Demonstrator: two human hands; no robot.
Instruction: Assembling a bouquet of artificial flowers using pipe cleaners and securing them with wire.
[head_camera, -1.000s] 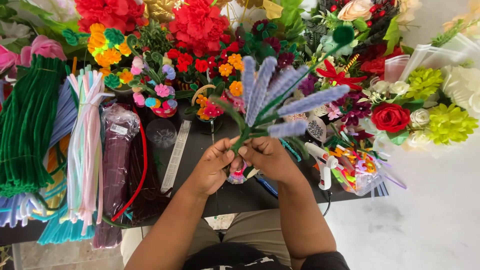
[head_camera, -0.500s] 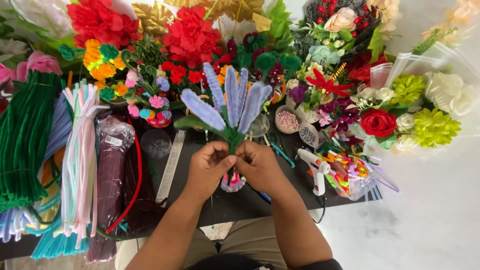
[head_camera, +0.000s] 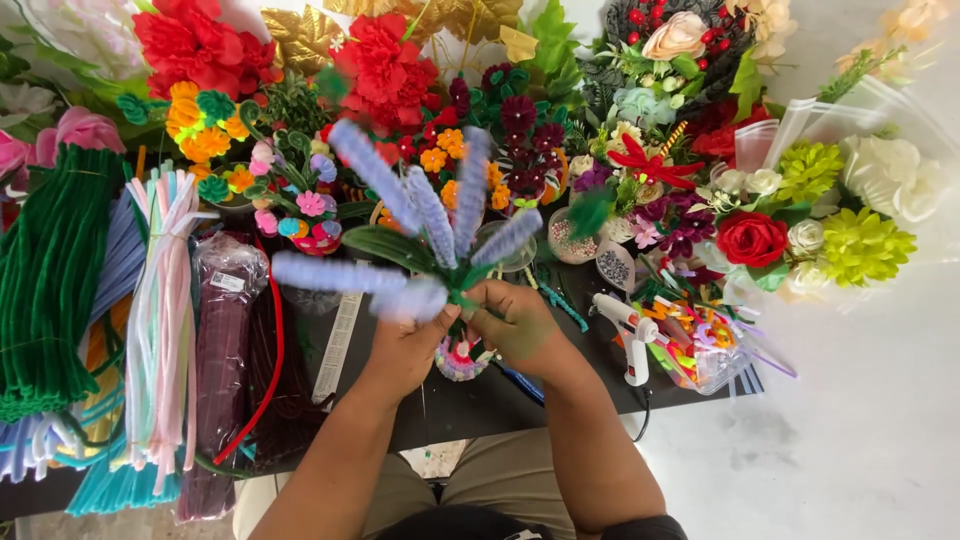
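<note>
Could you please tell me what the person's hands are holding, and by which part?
Both hands, left and right, hold a lavender pipe-cleaner flower bunch at its base, where the green stems gather below the purple spikes.

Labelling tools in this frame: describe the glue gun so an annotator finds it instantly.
Start at the black table, then go just past the person's right hand. The glue gun lies beside a clear tub of mixed-colour scraps. It is the only hard white pistol shape among soft, fuzzy things.

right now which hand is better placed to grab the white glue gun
Right. The right hand pinches the lavender pipe-cleaner bunch nearest the glue gun; the left hand grips the stems on the far side.
</note>
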